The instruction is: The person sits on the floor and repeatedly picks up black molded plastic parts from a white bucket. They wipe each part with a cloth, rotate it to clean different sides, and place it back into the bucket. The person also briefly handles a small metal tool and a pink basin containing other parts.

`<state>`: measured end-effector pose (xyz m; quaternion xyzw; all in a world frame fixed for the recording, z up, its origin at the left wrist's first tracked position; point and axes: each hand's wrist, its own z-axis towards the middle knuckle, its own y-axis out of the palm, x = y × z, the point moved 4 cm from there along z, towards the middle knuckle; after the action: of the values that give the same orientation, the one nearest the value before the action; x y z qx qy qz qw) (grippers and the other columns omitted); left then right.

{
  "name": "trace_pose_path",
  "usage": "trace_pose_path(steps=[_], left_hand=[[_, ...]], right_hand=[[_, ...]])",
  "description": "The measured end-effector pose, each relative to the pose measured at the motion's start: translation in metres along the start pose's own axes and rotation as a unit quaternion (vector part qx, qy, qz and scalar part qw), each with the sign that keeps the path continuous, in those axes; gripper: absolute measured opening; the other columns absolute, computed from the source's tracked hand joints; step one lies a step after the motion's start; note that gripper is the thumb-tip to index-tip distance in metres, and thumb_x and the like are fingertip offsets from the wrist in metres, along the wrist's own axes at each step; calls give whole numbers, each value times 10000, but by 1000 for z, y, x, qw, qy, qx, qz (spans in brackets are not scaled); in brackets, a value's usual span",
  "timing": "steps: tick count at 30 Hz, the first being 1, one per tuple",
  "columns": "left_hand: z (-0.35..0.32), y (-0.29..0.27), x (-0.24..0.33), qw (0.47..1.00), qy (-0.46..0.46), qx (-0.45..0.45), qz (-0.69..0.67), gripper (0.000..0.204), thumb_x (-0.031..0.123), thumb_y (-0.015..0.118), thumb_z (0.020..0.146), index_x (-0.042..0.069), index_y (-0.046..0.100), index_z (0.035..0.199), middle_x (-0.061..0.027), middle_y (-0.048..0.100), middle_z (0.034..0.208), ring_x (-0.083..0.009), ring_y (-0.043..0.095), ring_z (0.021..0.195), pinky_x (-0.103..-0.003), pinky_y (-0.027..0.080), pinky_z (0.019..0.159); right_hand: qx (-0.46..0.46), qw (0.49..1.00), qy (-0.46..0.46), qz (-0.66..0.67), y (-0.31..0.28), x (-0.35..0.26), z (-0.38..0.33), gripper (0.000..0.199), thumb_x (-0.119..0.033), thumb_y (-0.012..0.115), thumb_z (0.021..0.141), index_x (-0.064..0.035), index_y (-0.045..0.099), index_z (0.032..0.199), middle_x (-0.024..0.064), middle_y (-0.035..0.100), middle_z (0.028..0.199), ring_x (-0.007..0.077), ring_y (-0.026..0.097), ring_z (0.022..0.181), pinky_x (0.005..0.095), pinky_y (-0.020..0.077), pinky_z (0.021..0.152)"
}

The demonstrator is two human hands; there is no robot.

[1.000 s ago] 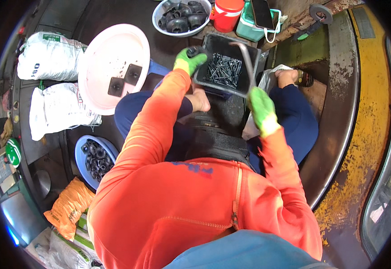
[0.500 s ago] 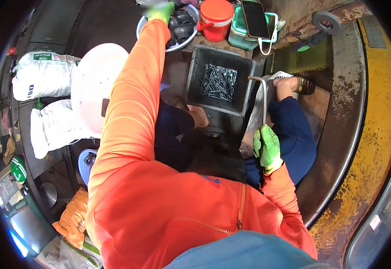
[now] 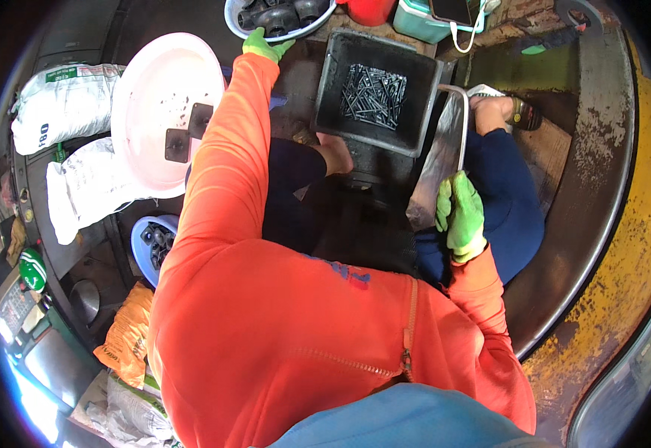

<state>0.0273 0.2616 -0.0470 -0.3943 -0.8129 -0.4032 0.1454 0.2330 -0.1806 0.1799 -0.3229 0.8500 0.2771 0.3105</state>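
Observation:
My left hand [image 3: 267,48], in a green glove, is at the near rim of a pale blue basin [image 3: 295,33]. Its thumb and fingers are spread, and I see nothing between them. Black molded parts [image 3: 277,16] fill that basin. My right hand [image 3: 463,215], gloved alike, is closed around the lower end of a bent metal rod [image 3: 463,134]. The rod's hooked top reaches the right side of a dark grey bin [image 3: 333,82], where many thin dark metal pins or screws [image 3: 374,95] lie. Left of my left arm, a pink basin [image 3: 142,97] holds two black square pieces [image 3: 178,145].
White sacks [image 3: 71,108] lie at the left, near a small blue basin [image 3: 140,250] of black parts and an orange bag [image 3: 127,340]. A red container [image 3: 370,10] and a teal box [image 3: 418,24] stand at the back. A worn yellow metal edge [image 3: 631,261] runs along the right.
My left hand has drawn back from over the black parts to the basin's near rim. The view has shifted, uncovering more of the pink basin. My right hand keeps hold of the rod.

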Motion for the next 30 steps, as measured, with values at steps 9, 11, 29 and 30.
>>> trace_pose_path(steps=[9,11,29,30], left_hand=[[-65,-7,35,458,228,-78,856,530,424,696,857,5,615,1170,-195,670,1063,-371,624,1023,-444,516,888],[-93,-12,42,471,263,-26,841,622,546,797,702,11,698,1004,-164,712,883,-329,661,891,-359,496,826],[-172,-45,-5,562,303,-48,768,557,597,782,683,57,692,781,-183,675,765,-372,640,753,-440,486,695],[-175,-44,-7,534,329,-39,778,542,582,782,691,55,668,735,-186,668,762,-388,636,758,-452,486,695]], right_hand=[[-18,999,-17,38,0,-2,5,326,-394,477,1005,-156,550,794,-47,431,533,88,361,381,234,271,362],[-2,999,-40,14,-2,-2,7,317,-391,489,1001,-151,559,806,-52,432,540,84,358,387,227,267,366],[53,997,-48,-8,-23,19,11,367,-467,485,979,-160,542,785,-45,430,535,107,338,375,264,258,367],[52,998,-47,-1,-23,19,12,369,-467,485,979,-158,541,785,-45,425,534,107,334,374,265,255,367]])
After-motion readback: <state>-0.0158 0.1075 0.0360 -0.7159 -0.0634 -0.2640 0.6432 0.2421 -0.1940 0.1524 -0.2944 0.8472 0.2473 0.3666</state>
